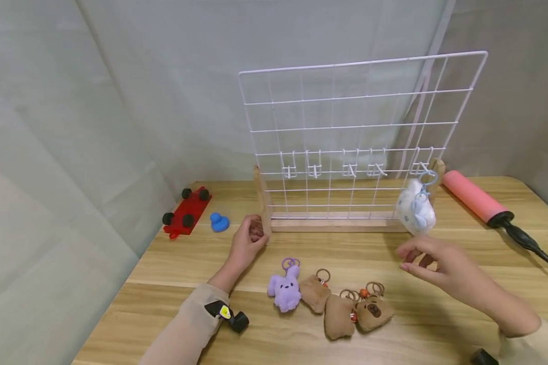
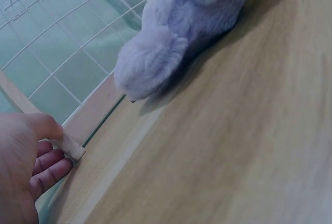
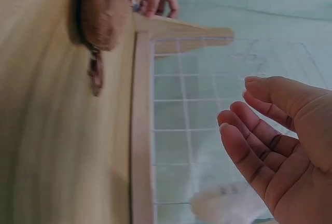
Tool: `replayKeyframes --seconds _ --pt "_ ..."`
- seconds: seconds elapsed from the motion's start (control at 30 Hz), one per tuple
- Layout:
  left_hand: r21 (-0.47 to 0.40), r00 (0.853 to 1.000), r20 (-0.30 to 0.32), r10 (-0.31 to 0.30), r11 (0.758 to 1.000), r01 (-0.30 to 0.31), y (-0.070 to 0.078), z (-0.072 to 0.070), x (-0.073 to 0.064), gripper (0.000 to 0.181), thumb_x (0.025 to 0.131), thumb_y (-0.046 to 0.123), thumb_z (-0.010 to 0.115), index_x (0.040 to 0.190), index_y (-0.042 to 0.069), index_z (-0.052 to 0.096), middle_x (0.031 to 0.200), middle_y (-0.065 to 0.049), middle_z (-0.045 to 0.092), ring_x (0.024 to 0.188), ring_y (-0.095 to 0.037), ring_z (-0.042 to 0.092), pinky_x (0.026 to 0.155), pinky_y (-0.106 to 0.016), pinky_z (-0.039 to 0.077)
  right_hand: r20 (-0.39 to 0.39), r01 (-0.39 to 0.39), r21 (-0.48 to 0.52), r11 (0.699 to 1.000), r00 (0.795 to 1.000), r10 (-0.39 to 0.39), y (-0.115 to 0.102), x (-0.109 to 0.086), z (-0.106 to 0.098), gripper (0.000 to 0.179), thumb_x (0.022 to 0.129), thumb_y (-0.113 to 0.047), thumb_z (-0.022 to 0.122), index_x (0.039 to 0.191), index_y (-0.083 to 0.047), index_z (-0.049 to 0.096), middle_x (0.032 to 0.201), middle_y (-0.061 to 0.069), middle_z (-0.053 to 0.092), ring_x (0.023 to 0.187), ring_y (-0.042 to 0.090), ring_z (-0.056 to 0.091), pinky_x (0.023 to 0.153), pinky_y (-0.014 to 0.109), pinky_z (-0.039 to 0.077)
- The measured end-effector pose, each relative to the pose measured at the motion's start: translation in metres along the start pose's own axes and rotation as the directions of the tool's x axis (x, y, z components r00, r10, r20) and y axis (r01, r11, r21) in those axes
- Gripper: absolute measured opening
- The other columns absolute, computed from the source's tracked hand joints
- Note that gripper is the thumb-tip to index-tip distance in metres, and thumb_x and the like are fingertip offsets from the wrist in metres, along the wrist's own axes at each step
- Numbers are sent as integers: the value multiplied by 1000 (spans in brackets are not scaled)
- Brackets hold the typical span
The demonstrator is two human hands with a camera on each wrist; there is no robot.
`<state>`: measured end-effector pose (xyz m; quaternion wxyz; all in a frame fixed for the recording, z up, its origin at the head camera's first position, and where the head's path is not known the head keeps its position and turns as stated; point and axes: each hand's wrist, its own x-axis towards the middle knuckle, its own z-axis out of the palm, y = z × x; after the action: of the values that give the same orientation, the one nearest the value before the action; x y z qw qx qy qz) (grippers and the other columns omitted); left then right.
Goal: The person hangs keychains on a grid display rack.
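My left hand [image 1: 248, 238] pinches the left wooden foot [image 2: 72, 149] of a white wire grid rack [image 1: 317, 126], thumb on one side and fingers on the other. The right hand [image 1: 434, 261] is in front of the rack's right end, fingers loosely bent and holding nothing. Just beyond it, a white and blue plush keychain [image 1: 413, 208] hangs from the rightmost hook. A purple plush keychain [image 1: 285, 291] lies on the table between the hands, beside three brown ones: one square [image 1: 315, 294], one face down [image 1: 339, 317] and a bear-like one [image 1: 373, 313].
Several white hooks [image 1: 314, 171] sit along the grid. Left of the rack are a blue knob-like piece [image 1: 219, 223] and a red toy chassis [image 1: 189, 212] with black wheels. A pink hand pump [image 1: 477, 197] with a black nozzle lies to the right.
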<state>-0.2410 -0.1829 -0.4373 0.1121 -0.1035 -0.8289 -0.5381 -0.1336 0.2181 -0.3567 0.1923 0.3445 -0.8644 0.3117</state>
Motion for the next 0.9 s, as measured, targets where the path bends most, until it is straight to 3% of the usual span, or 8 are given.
replayKeyframes --seconds 0.2,0.47,0.9 --pt "-16 1000 -5 18 1000 -18 0 1 -2 44 80 -10 67 119 -4 48 101 -24 60 80 -16 58 67 -13 50 44 -7 27 1000 999 5 7 -9 16 22 79 -8 76 97 -16 66 85 -1 67 77 -7 57 58 14 48" --pt "-26 999 -11 41 999 -41 0 -1 -2 45 79 -11 67 119 -5 48 100 -25 60 80 -18 58 67 -13 51 138 -19 109 994 990 4 12 -14 37 23 76 -1 74 95 -9 65 83 -1 66 75 -7 55 54 17 48" --pt "-28 1000 -1 -2 1000 2 3 -1 -2 45 81 -11 67 121 -6 47 101 -27 60 83 -22 59 67 -11 49 236 -83 103 991 970 56 12 -15 50 21 78 -7 74 97 -10 66 86 -3 67 74 -7 55 61 20 52"
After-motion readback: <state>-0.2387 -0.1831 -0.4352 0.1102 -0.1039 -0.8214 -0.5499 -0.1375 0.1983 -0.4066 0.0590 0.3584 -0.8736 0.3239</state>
